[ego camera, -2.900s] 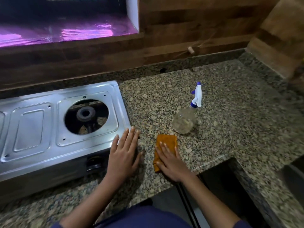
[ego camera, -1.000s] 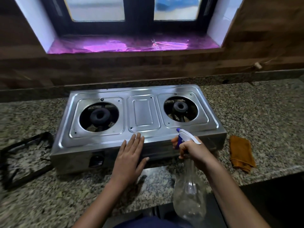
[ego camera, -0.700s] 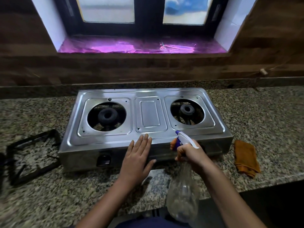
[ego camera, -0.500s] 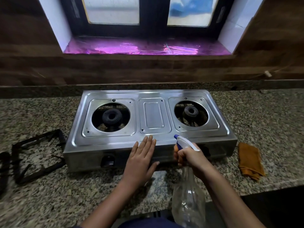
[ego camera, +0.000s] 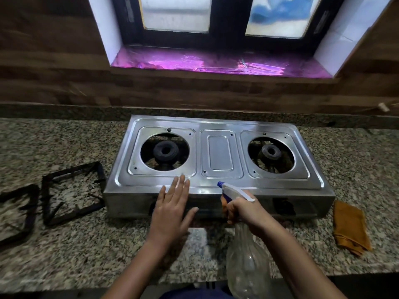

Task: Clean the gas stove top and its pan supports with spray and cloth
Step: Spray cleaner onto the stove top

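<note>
One shiny gas stove (ego camera: 218,156) with two burners (ego camera: 165,150) is sitting on the speckled counter (ego camera: 64,255), and two black pan supports (ego camera: 102,182) are lying side by side on the counter to its left. The left hand (ego camera: 172,210) is lying flat, fingers straight and close together, with the fingertips (ego camera: 182,179) touching the stove's front edge. The right hand (ego camera: 244,210) is curling its fingers round the neck of one clear spray bottle (ego camera: 246,264), its nozzle pointing at the stove, and one orange cloth (ego camera: 349,227) is lying on the counter just right of the stove.
</note>
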`<act>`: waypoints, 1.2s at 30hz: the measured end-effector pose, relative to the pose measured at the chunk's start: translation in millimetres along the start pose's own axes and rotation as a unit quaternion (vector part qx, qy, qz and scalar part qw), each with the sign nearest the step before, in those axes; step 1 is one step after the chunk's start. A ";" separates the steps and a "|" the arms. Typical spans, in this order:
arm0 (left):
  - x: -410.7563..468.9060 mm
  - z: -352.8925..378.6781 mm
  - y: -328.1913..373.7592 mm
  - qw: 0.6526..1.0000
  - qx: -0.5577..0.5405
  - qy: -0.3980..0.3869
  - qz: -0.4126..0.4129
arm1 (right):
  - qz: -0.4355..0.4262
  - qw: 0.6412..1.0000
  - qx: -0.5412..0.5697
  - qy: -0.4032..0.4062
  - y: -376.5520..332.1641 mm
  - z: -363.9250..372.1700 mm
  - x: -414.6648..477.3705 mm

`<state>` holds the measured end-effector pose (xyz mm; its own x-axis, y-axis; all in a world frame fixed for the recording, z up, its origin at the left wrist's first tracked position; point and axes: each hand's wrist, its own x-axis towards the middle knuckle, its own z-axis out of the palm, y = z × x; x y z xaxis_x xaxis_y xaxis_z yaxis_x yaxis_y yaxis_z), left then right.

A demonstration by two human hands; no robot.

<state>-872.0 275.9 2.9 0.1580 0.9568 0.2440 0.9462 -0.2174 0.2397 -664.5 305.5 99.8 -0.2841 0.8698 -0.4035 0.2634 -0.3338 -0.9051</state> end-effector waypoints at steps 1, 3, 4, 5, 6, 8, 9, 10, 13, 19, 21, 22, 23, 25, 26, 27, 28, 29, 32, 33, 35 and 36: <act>-3.8 -3.4 -9.3 1.000 0.003 0.006 -0.028 | -0.004 1.000 -0.018 -0.024 -2.9 4.9 1.9; -10.4 -10.0 -26.1 0.997 0.011 0.012 -0.077 | -0.020 0.997 -0.049 -0.056 -8.5 16.8 5.1; -13.7 -13.2 -33.5 0.995 0.012 0.013 -0.096 | -0.033 0.995 -0.063 -0.068 -11.3 24.5 6.7; -17.0 -15.2 -40.2 0.993 0.012 0.015 -0.113 | -0.047 0.993 -0.077 -0.077 -13.7 32.5 7.7; -21.4 -17.7 -47.9 0.991 0.015 0.017 -0.131 | -0.060 0.990 -0.091 -0.086 -16.2 42.1 10.1; -28.5 -22.0 -58.9 0.987 0.027 0.017 -0.157 | -0.070 0.986 -0.115 -0.101 -20.4 54.3 15.0; -31.2 -23.5 -62.6 0.986 0.033 0.017 -0.165 | -0.066 0.985 -0.120 -0.106 -23.2 58.2 17.4; -33.6 -24.1 -65.1 0.985 0.035 0.018 -0.171 | -0.063 0.984 -0.123 -0.111 -26.9 62.2 18.8; -39.0 -27.7 -71.7 0.981 0.032 0.025 -0.191 | -0.104 0.977 -0.143 -0.120 -36.6 78.5 25.1; -36.4 -35.5 -82.1 0.974 0.031 0.037 -0.221 | -0.106 0.993 -0.044 -0.028 -54.8 88.4 35.4; -32.5 -36.5 -85.8 0.975 0.031 0.035 -0.218 | -0.111 0.993 -0.038 0.002 -60.2 84.8 38.6; -30.5 -36.5 -87.2 0.975 0.030 0.033 -0.217 | -0.116 0.993 -0.034 0.012 -61.5 83.9 39.4; -28.0 -36.5 -88.1 0.975 0.030 0.032 -0.216 | -0.122 0.992 -0.026 0.021 -62.4 82.1 40.8; -24.3 -36.2 -88.2 0.976 0.035 0.029 -0.215 | -0.117 0.992 -0.014 0.034 -62.7 76.5 43.0; -22.4 -36.7 -87.0 0.976 0.038 0.027 -0.214 | -0.107 0.993 -0.012 0.042 -63.5 72.7 43.8; -20.8 -37.1 -85.5 0.976 0.039 0.024 -0.214 | -0.097 0.994 -0.010 0.051 -63.7 68.8 43.8; -19.0 -37.0 -84.0 0.976 0.039 0.022 -0.215 | -0.092 0.994 -0.009 0.058 -63.5 64.0 43.2; -17.2 -36.7 -82.3 0.975 0.038 0.020 -0.217 | -0.093 0.994 -0.007 0.063 -62.2 60.0 42.6; -13.1 -36.3 -76.5 0.976 0.033 0.018 -0.215 | -0.084 0.993 0.027 0.084 -54.7 48.8 39.0; -11.5 -34.9 -73.0 0.978 0.029 0.015 -0.208 | -0.075 0.992 0.042 0.097 -51.2 43.4 38.1; -7.8 -30.8 -65.9 0.982 0.023 0.012 -0.189 | -0.061 0.988 0.052 0.128 -46.6 31.5 34.8; -4.7 -28.4 -59.6 0.984 0.024 0.009 -0.178 | -0.057 0.986 0.051 0.151 -43.0 23.2 32.1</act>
<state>-937.2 278.8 14.2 -0.1897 0.9671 0.1694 0.9533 0.1402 0.2675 -706.3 339.4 122.6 -0.0159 0.9669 -0.2547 0.1468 -0.2497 -0.9571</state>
